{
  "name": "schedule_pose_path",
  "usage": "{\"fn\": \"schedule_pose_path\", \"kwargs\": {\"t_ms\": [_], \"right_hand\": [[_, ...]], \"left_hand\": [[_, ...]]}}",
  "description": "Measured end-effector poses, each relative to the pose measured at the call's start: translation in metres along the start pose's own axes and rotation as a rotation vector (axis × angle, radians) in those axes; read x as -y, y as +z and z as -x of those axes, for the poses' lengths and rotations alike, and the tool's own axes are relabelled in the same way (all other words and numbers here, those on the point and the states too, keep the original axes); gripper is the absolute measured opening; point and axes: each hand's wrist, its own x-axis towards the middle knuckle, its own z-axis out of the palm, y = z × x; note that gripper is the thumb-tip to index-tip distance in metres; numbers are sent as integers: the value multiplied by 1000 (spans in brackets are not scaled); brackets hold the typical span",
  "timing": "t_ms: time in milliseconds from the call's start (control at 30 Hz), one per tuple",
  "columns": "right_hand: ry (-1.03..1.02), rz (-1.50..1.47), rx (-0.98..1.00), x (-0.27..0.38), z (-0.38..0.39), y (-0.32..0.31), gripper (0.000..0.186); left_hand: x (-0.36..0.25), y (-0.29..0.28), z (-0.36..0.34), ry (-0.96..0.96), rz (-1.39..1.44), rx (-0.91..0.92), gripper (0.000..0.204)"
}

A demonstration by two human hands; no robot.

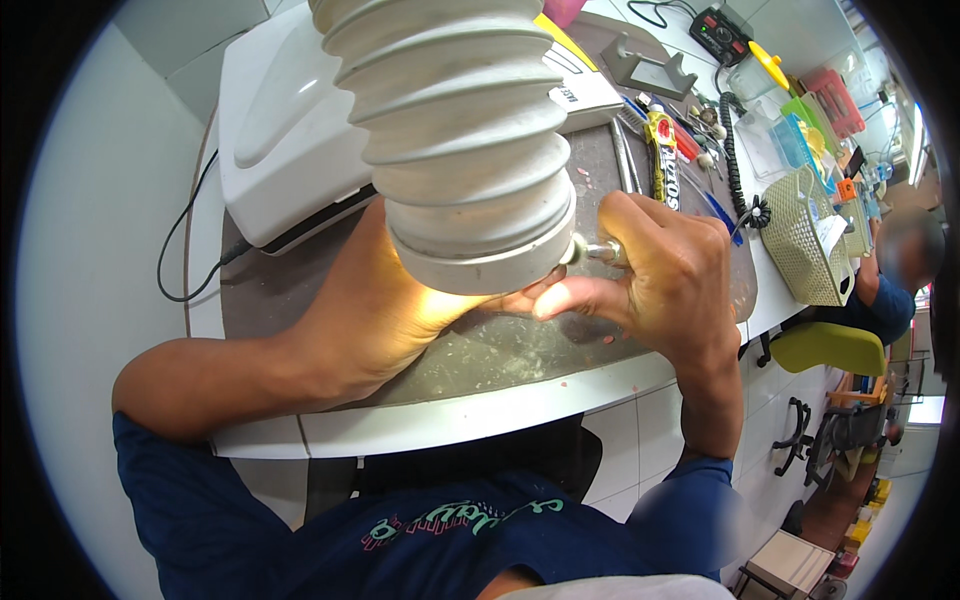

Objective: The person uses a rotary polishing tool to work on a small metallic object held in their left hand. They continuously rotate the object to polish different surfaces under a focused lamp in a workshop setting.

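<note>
A ribbed white hose [460, 140] hangs over the middle of the grey mat, its round end covering part of my hands. My left hand [385, 310] is closed beneath that end, lit by yellow light; what its fingers hold is hidden. My right hand [665, 275] curls round a slim metal tool [606, 252] with a pale tip beside the hose's rim. The right thumb points toward my left fingertips, which show just below the hose.
A white machine [270, 130] with a cable stands left. Tools, a yellow tube [663, 160], a metal stand [645, 70], a coiled cord [735, 150] and a woven basket [800, 240] lie right. Another person [885, 305] sits at far right beside a green chair [825, 350].
</note>
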Motion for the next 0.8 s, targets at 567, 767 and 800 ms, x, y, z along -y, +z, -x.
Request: {"fn": "schedule_pose_path", "kwargs": {"t_ms": [567, 767, 800], "right_hand": [[-229, -165, -225, 4, 2, -2, 34], [-222, -178, -255, 4, 1, -3, 35], [-218, -180, -258, 4, 2, -2, 35]], "left_hand": [[2, 1, -1, 77, 82, -1, 43], [-7, -4, -2, 47, -88, 150, 49], [-8, -4, -2, 60, -118, 152, 49]]}}
